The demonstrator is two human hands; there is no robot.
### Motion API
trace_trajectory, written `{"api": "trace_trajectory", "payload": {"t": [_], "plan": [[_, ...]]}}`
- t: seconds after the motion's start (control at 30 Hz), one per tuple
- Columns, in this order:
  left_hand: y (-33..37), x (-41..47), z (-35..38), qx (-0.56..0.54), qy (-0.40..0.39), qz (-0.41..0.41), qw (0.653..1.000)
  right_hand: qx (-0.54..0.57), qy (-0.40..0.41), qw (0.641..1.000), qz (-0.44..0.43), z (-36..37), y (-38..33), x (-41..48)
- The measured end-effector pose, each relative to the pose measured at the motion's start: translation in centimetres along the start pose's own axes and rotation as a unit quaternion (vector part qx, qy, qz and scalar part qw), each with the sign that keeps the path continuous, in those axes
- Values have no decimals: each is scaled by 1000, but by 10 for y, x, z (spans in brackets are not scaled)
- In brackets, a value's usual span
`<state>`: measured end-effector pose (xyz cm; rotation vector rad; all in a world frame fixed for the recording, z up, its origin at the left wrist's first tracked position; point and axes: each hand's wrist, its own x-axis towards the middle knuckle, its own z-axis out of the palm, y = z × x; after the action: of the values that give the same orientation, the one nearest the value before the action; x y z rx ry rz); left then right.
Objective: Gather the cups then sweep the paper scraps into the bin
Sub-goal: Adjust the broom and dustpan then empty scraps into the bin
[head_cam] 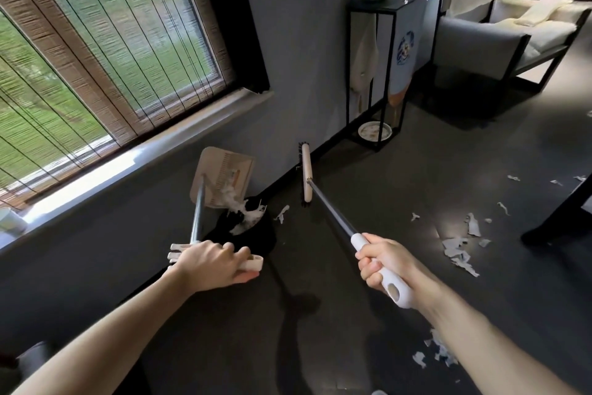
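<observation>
A clump of paper scraps point(246, 213) spills from the lip of the dustpan point(221, 170) into the black bin point(262, 237), which stands on the floor against the foot of the grey wall point(288, 58), below the window sill point(128, 164). The dustpan is tipped up, its flat face turned to the camera and its mouth down over the bin; its metal pole point(197, 212) runs from the pan back toward the person. The left hand point(211, 263) holds the white grip at the pole's near end, fingers curled over it. One scrap point(282, 213) lies on the floor just beside the bin. The right hand point(381, 261) wraps its fingers round the white handle of the broom point(330, 205), whose shaft points away and to the left, down to the broom head point(306, 170) near the skirting, its long side roughly along the wall. To the right, open dark floor leads to more loose scraps point(461, 250), scattered as far as a dark furniture leg point(557, 221). Farther along the wall stands a black frame stand point(378, 74) with a dish point(373, 131) at its base, and beyond it an armchair point(499, 39).
</observation>
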<state>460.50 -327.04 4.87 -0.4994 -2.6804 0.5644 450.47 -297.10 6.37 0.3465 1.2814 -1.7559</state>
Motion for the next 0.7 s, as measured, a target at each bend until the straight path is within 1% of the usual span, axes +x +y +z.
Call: {"api": "trace_trajectory", "payload": {"t": [0.17, 0.33, 0.4, 0.47, 0.53, 0.57, 0.6, 0.63, 0.67, 0.7], "plan": [[-12, 0, -7, -25, 8, -15, 1000, -4, 2, 1000, -16, 4, -1, -6], [-24, -5, -5, -19, 23, 15, 999, -12, 22, 999, -25, -1, 2, -6], [-37, -2, -11, -27, 30, 13, 999, -19, 31, 999, -27, 0, 3, -6], [-49, 0, -14, -35, 23, 21, 999, -4, 36, 999, -26, 2, 5, -5], [-46, -2, -7, -12, 29, 48, 998, 23, 37, 999, -26, 5, 7, -4], [-38, -7, -1, -2, 3, 71, 997, 34, 38, 998, -26, 6, 8, -4], [-26, -13, 6, -3, -59, 85, 995, 40, 40, 998, -27, 5, 11, -4], [-11, -20, 15, -11, -151, 83, 985, 42, 42, 998, -27, 4, 15, -5], [5, -28, 23, -45, -235, 63, 969, 41, 44, 998, -26, 2, 19, -5], [23, -35, 30, -74, -284, 50, 955, 41, 47, 998, -25, 1, 23, -5]]}}
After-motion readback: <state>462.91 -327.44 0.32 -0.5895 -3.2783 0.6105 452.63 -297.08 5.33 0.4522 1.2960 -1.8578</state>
